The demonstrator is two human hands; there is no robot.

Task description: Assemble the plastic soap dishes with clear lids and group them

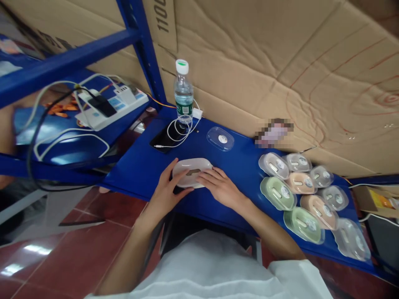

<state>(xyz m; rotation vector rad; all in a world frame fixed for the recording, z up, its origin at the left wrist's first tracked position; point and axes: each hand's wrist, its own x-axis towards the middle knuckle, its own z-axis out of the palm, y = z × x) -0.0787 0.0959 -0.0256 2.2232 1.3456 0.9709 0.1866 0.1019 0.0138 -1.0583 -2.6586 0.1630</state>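
Observation:
Between my hands, at the front edge of the blue table, is a whitish oval plastic box [187, 179] with a darker slot-like patch in its middle. My left hand [168, 189] grips its left end, thumb at the near side and fingers over the top. From the right, my right hand [220, 187] has its fingers closed over the box's right end; its thumb is hidden. Behind the box lies a loose clear plastic lid [220, 138] with a round white sticker. What is under the box cannot be seen.
Several oval boxes with clear covers, in green [278, 193], peach [319, 211] and white [273, 165], cluster at the right. A water bottle [183, 93], a black phone [166, 137] and a white cable [168, 132] are at the back left. A power strip [109, 114] sits farther left.

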